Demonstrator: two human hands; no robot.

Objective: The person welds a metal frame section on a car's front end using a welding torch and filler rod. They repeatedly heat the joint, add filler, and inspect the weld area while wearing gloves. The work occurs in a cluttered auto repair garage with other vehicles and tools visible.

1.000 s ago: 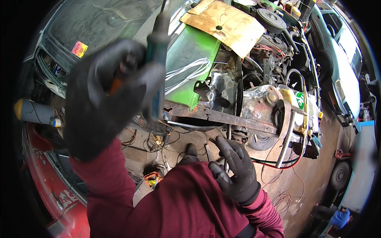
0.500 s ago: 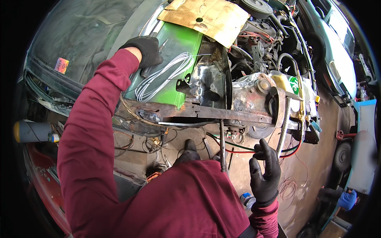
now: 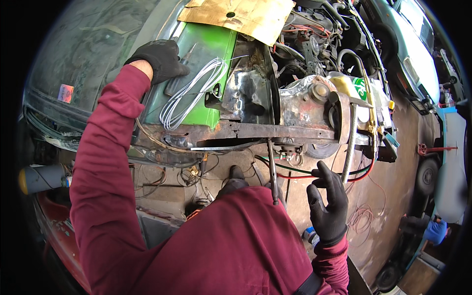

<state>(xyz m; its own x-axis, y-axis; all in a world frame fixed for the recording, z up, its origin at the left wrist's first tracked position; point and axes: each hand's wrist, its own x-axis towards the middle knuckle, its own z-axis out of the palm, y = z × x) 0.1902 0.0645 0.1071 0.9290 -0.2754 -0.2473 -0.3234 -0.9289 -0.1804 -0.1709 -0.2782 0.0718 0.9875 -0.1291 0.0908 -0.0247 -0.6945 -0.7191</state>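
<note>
My left hand (image 3: 160, 61), in a black glove, is closed over the green metal panel (image 3: 223, 42); what it grips is hidden beneath the fingers. A thin pointed tip (image 3: 189, 53) shows beside the fingers, and a dark, bar-like piece (image 3: 173, 86) lies just below them. Next to it is a loose coil of pale wire or rod (image 3: 194, 93), spread across the panel. My right hand (image 3: 328, 206), also gloved in black, hangs in the air before the rusty rail (image 3: 300, 132), fingers apart and holding nothing. A dark metal rod (image 3: 273, 172) slants down from that rail.
Brown cardboard (image 3: 241, 17) covers the panel's far end, beside an exposed engine (image 3: 314, 44). A hammer (image 3: 353, 123) leans at the bay's right, near a brass torch (image 3: 372, 110) with red and green hoses (image 3: 307, 177). Cables lie on the floor; a person in blue (image 3: 435, 231) is far right.
The whole view has shifted, so the car sits slightly farther left and up. My left hand stays closed over the panel; my right hand keeps its open pose.
</note>
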